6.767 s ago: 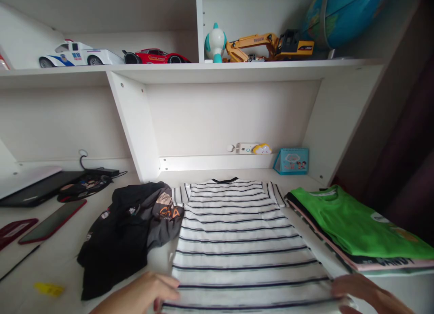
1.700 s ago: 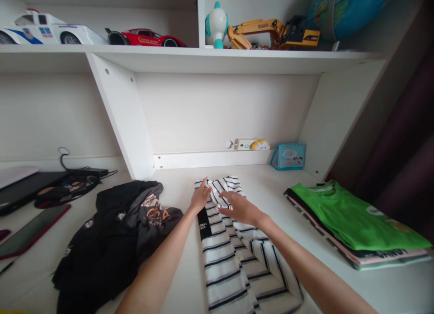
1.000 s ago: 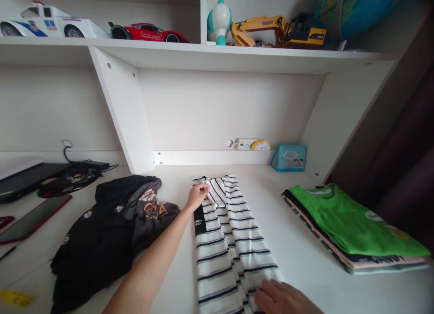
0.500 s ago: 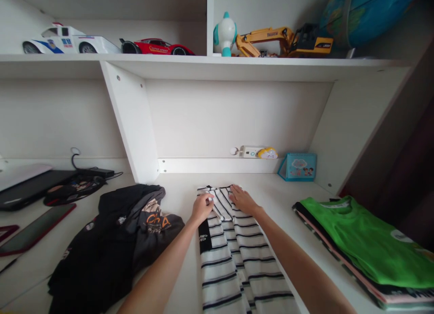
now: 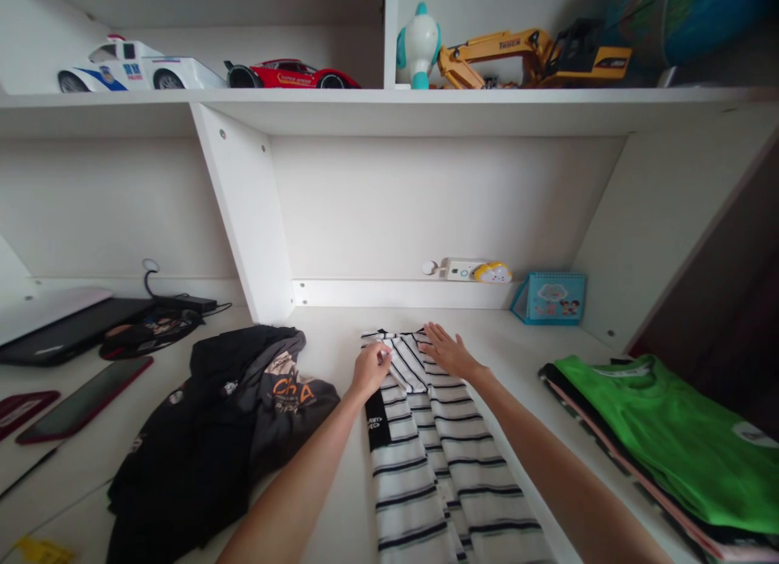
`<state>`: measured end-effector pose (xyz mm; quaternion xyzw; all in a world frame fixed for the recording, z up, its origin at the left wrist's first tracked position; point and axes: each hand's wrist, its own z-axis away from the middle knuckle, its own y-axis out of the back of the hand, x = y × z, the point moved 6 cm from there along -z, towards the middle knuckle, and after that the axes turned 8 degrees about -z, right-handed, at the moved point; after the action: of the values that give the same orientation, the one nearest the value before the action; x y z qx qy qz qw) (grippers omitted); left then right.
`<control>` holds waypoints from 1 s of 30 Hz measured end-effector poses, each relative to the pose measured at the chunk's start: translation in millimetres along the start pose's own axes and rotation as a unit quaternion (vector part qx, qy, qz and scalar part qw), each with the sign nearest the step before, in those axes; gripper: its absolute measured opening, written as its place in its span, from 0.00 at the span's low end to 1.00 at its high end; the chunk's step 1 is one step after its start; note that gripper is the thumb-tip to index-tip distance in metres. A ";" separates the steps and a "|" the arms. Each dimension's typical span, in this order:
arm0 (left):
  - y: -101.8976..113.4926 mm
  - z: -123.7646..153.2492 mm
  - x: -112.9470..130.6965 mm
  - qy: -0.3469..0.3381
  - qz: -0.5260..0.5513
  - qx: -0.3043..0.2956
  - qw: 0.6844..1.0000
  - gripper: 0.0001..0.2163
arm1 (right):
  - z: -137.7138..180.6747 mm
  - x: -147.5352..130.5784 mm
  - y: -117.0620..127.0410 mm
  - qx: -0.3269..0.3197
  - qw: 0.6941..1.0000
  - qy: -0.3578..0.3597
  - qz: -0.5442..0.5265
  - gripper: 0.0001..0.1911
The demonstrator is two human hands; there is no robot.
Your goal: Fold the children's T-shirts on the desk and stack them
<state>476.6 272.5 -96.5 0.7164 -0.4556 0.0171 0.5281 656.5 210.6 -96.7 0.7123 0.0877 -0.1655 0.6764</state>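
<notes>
A white shirt with dark stripes [image 5: 407, 458] lies folded lengthwise on the desk in front of me, its sleeve part turned in near the far end. A black patch with white lettering shows on its left edge. My left hand [image 5: 370, 371] is at the far left of the shirt, fingers curled and pinched on the cloth; the fingertips are partly hidden. Flat on the shirt's far right corner rests my right hand [image 5: 449, 355], its fingers stretched out and a little spread.
Crumpled dark clothes [image 5: 225, 434] lie to the left, near a phone [image 5: 85, 402] and a black laptop [image 5: 73, 329]. A stack of folded clothes with a green shirt [image 5: 675, 442] on top is at right. A blue desk calendar [image 5: 555, 298] stands behind; toys line the shelf [image 5: 341, 97] above.
The view has shifted slightly, so the scene sits a little further right. Both hands stay at the shirt's far end; my right hand's fingers look a bit more spread.
</notes>
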 end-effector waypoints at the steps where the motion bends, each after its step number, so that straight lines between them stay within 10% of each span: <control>1: 0.1 -0.3 -0.3 0.000 -0.004 0.000 1.000 0.05 | 9.6 -6.4 2.9 -0.003 1.000 0.012 -0.001 0.34; 8: -0.8 -1.5 0.9 -0.001 -0.026 -0.011 1.000 0.09 | 131.5 -50.0 -4.7 -0.079 0.990 0.111 -0.033 0.34; 15: 2.4 -8.5 12.8 -0.007 -0.066 0.007 0.998 0.11 | 257.8 -26.5 -32.9 -0.006 0.987 0.162 -0.007 0.39; 22: -44.3 -12.6 100.9 -0.169 -0.099 -0.169 0.966 0.19 | 285.4 -36.0 -38.6 0.093 0.961 0.238 0.102 0.34; 26: -69.5 -10.9 100.4 -0.110 -0.104 -0.286 0.946 0.29 | 291.3 -42.5 -29.9 0.118 0.958 0.236 0.114 0.34; 30: -62.0 -9.4 97.9 -0.091 -0.096 -0.266 0.955 0.31 | 299.5 -39.0 -33.2 0.117 0.954 0.242 0.136 0.37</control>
<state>579.7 219.4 -88.7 0.5891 -0.4191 -0.2209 0.6546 573.5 -80.5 -122.9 0.8104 0.1304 0.0962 0.5630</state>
